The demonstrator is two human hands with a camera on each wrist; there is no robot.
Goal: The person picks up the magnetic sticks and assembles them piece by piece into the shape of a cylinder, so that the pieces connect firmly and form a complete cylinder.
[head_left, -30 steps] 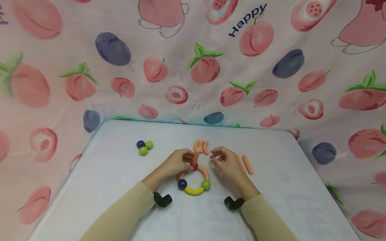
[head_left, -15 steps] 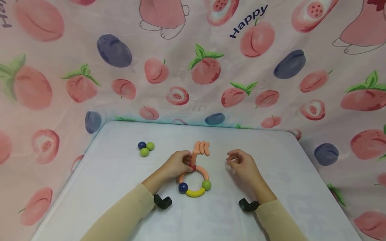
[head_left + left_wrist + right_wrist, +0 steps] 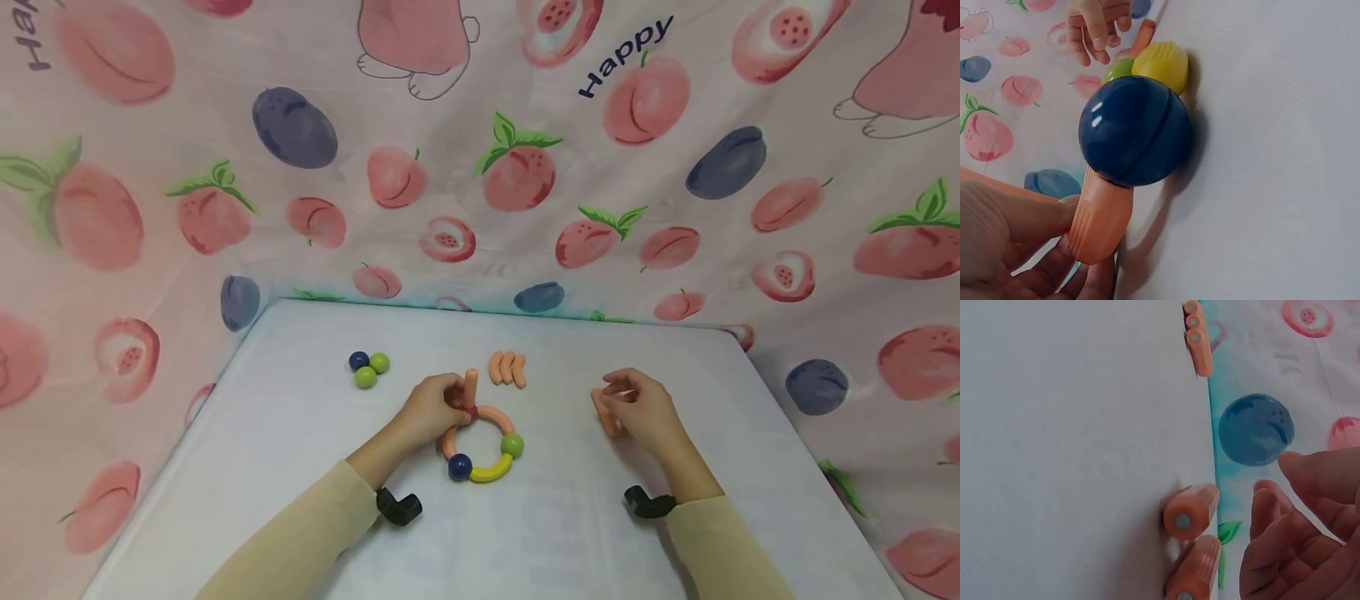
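Observation:
My left hand (image 3: 429, 408) grips a ring of magnetic rods and balls near its red ball (image 3: 470, 412). A straight orange rod (image 3: 470, 387) rises from that ball. Round the ring run curved orange rods (image 3: 1104, 215), a blue ball (image 3: 460, 467), a yellow curved rod (image 3: 492, 471) and a green ball (image 3: 512, 445). My right hand (image 3: 647, 408) hovers at two straight orange magnetic rods (image 3: 1188, 512), partly covering them in the head view. Its thumb and fingers are apart, with nothing between them in the right wrist view.
Three short curved orange rods (image 3: 507, 368) lie side by side beyond the ring. At the back left sit two loose green balls (image 3: 365, 377) and a dark blue ball (image 3: 359, 361). A fruit-print cloth (image 3: 450, 175) hangs behind the white table (image 3: 540, 533).
My right hand has moved right, away from the ring to the two straight rods. The left hand keeps its grip; the ring has turned slightly and its upright rod has shifted left.

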